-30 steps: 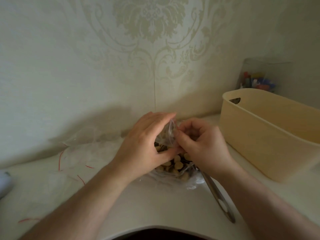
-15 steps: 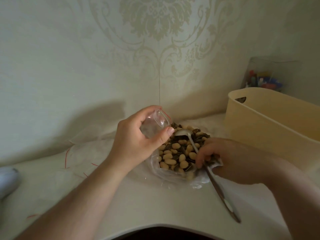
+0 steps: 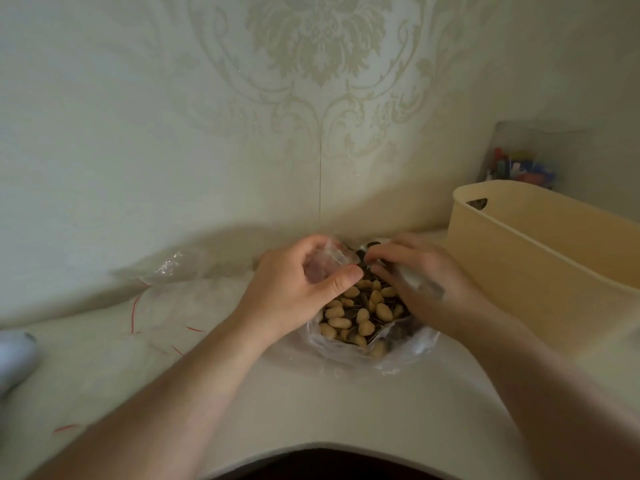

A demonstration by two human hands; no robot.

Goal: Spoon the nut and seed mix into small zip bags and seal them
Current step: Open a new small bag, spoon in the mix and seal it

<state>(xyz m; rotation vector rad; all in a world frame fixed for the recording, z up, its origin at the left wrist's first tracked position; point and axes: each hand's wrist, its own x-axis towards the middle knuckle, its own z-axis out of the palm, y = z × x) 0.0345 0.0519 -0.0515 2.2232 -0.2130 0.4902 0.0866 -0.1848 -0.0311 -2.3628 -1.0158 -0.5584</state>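
On the smooth, pale, curved-edged tabletop [image 3: 311, 403], a crinkled clear plastic bag [image 3: 401, 355] lies open, heaped with pale oval nuts and dark striped seeds [image 3: 360, 313]. Above it the left hand [image 3: 294, 292] pinches a small clear zip bag [image 3: 329, 263] between thumb and curled fingers, while the right hand [image 3: 426, 282] curls around a shiny metal spoon [image 3: 412, 278]. Further back stand a matte cream plastic basket [image 3: 540, 258] and damask-patterned wallpaper [image 3: 311, 98]; no writing is legible.

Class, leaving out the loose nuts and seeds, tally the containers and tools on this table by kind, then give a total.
Beige basket: 1
Clear jar of coloured bits: 1
Open bag of nut mix: 1
Small zip bag in left hand: 1
Spoon in right hand: 1
Total: 5
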